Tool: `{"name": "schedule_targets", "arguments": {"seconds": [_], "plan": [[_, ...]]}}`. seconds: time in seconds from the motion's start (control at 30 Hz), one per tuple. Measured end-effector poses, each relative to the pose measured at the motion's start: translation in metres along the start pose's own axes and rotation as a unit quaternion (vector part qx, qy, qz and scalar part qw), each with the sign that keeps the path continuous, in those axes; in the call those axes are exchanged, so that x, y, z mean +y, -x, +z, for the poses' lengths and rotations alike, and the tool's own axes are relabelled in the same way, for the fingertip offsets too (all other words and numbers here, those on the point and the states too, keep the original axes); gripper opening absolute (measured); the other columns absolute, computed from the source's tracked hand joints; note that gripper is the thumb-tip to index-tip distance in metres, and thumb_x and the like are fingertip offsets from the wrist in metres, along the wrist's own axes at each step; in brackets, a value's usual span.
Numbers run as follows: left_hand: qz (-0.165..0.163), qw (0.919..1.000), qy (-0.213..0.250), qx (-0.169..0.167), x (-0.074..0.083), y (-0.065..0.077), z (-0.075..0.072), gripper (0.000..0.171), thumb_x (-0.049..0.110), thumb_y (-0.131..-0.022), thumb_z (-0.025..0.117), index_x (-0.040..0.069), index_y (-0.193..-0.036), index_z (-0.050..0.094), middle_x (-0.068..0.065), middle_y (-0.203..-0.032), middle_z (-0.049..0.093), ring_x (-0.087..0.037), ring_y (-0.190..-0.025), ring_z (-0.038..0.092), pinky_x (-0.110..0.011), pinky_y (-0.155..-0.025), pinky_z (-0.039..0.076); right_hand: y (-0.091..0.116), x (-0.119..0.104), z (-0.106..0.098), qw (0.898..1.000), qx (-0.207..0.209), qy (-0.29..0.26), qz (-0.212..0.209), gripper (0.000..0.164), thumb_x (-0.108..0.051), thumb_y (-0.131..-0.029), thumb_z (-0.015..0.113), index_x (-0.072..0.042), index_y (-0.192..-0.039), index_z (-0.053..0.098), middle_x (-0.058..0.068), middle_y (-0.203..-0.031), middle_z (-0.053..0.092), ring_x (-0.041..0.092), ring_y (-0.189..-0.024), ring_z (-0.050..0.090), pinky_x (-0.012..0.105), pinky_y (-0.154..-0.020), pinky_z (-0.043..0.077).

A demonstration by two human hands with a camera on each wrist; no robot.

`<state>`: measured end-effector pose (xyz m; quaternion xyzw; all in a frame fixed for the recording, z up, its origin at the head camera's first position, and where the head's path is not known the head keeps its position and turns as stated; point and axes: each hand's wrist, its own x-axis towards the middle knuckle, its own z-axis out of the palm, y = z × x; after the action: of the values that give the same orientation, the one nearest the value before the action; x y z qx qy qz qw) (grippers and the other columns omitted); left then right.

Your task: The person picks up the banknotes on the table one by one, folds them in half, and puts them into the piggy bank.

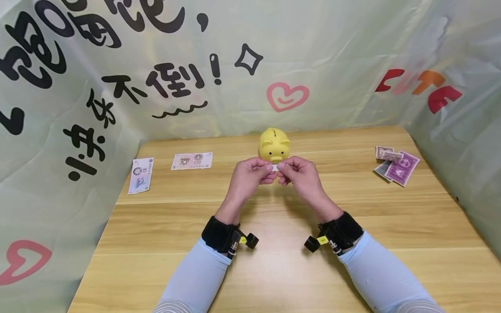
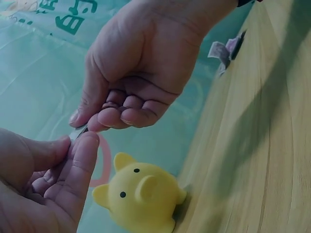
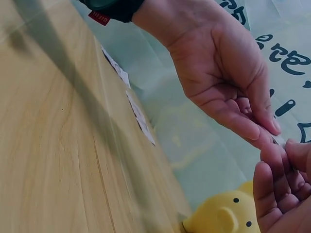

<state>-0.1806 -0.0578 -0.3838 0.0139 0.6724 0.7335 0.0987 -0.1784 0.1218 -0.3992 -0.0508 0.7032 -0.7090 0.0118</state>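
Both hands are raised in front of the yellow piggy bank (image 1: 274, 144), which stands at the back of the table with its face toward me and a slot on top. My left hand (image 1: 248, 174) pinches one end of a small pale folded piece of paper (image 1: 275, 167) between thumb and fingers. The other end is pinched by my right hand (image 1: 304, 177). In the left wrist view only a narrow strip of the paper (image 2: 77, 132) shows between the fingertips; the rest is hidden by them.
Two banknotes lie flat on the left, one pale upright note (image 1: 140, 175) near the edge and one pinkish note (image 1: 192, 161) farther in. Several overlapping banknotes (image 1: 403, 168) lie at the right. A printed cloth backdrop (image 1: 332, 65) encloses the wooden table (image 1: 274, 269).
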Motion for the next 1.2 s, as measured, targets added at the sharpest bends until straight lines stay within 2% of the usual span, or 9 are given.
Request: {"name": "schedule_targets", "arguments": {"seconds": [0.17, 0.4, 0.57, 0.73, 0.9, 0.97, 1.07, 1.13, 1.2], "plan": [[0.009, 0.9999, 0.0, 0.011, -0.003, -0.002, 0.001, 0.012, 0.007, -0.102, 0.069, -0.003, -0.106, 0.072, -0.019, -0.097, 0.078, -0.017, -0.082, 0.078, -0.035, -0.08, 0.067, 0.001, -0.001, 0.001, 1.0, 0.02, -0.002, 0.01, 0.019, -0.012, -0.103, 0.07, 0.007, -0.101, 0.067, -0.002, -0.074, 0.073, 0.008, -0.061, 0.069, 0.027, -0.062, 0.064], [0.02, 0.9997, 0.007, 0.013, -0.009, -0.006, 0.002, 0.011, 0.006, -0.103, 0.067, -0.003, -0.108, 0.07, -0.017, -0.095, 0.077, -0.015, -0.081, 0.076, -0.034, -0.079, 0.067, 0.0, 0.002, 0.001, 0.997, 0.016, -0.076, 0.016, 0.015, 0.001, -0.098, 0.072, 0.011, -0.106, 0.064, -0.001, -0.082, 0.073, 0.009, -0.072, 0.071, 0.025, -0.069, 0.064], [0.03, 0.9995, 0.008, 0.003, -0.013, -0.008, 0.005, 0.012, 0.008, -0.104, 0.067, -0.002, -0.11, 0.069, -0.017, -0.098, 0.077, -0.015, -0.083, 0.076, -0.034, -0.081, 0.067, 0.001, 0.003, 0.001, 0.994, 0.025, -0.102, 0.016, 0.016, -0.002, -0.1, 0.071, 0.009, -0.11, 0.064, -0.002, -0.089, 0.072, 0.01, -0.08, 0.071, 0.028, -0.073, 0.064], [0.036, 0.9978, -0.056, 0.001, -0.017, -0.01, 0.007, 0.013, 0.011, -0.101, 0.072, 0.0, -0.107, 0.073, -0.016, -0.098, 0.078, -0.018, -0.086, 0.076, -0.032, -0.08, 0.067, 0.0, 0.006, -0.002, 0.993, 0.038, -0.107, 0.019, 0.014, -0.004, -0.1, 0.072, 0.005, -0.108, 0.066, -0.001, -0.09, 0.075, 0.011, -0.083, 0.073, 0.031, -0.076, 0.066], [0.044, 0.9929, -0.11, 0.015, -0.013, -0.018, 0.003, 0.019, 0.011, -0.1, 0.074, 0.002, -0.117, 0.07, -0.015, -0.105, 0.077, -0.033, -0.096, 0.075, -0.041, -0.085, 0.066, -0.011, 0.004, -0.008, 0.997, 0.06, -0.057, 0.005, 0.014, -0.006, -0.1, 0.073, 0.003, -0.108, 0.065, 0.001, -0.086, 0.073, 0.012, -0.077, 0.07, 0.028, -0.071, 0.065], [0.062, 0.9869, -0.142, 0.046, -0.008, -0.024, 0.0, 0.023, 0.012, -0.1, 0.073, 0.006, -0.122, 0.069, -0.011, -0.109, 0.076, -0.031, -0.1, 0.074, -0.041, -0.089, 0.065, -0.018, 0.0, -0.013, 0.997, 0.074, -0.017, -0.009, 0.019, -0.007, -0.1, 0.073, 0.004, -0.112, 0.063, 0.003, -0.086, 0.072, 0.013, -0.075, 0.069, 0.026, -0.069, 0.065], [0.087, 0.9682, -0.215, 0.094, 0.003, -0.038, -0.005, 0.027, 0.015, -0.1, 0.073, 0.01, -0.126, 0.069, -0.006, -0.118, 0.074, -0.023, -0.108, 0.07, -0.039, -0.096, 0.062, -0.032, -0.006, -0.021, 0.995, 0.083, 0.054, -0.027, 0.026, -0.009, -0.099, 0.073, 0.006, -0.117, 0.061, 0.008, -0.089, 0.07, 0.012, -0.075, 0.069, 0.028, -0.069, 0.065], [0.091, 0.9528, -0.27, 0.104, 0.01, -0.049, -0.007, 0.031, 0.019, -0.1, 0.074, 0.012, -0.13, 0.068, -0.005, -0.126, 0.071, -0.022, -0.118, 0.066, -0.038, -0.102, 0.057, -0.042, -0.013, -0.025, 0.991, 0.083, 0.102, -0.039, 0.029, -0.01, -0.1, 0.073, 0.007, -0.12, 0.061, 0.011, -0.093, 0.07, 0.013, -0.076, 0.068, 0.028, -0.069, 0.065], [0.089, 0.9405, -0.315, 0.092, 0.016, -0.061, -0.009, 0.041, 0.023, -0.099, 0.076, 0.013, -0.137, 0.064, -0.007, -0.137, 0.066, -0.024, -0.128, 0.061, -0.041, -0.108, 0.053, -0.051, -0.019, -0.028, 0.985, 0.082, 0.145, -0.049, 0.031, -0.013, -0.1, 0.072, 0.006, -0.123, 0.06, 0.014, -0.095, 0.07, 0.013, -0.076, 0.068, 0.029, -0.069, 0.065]]}}
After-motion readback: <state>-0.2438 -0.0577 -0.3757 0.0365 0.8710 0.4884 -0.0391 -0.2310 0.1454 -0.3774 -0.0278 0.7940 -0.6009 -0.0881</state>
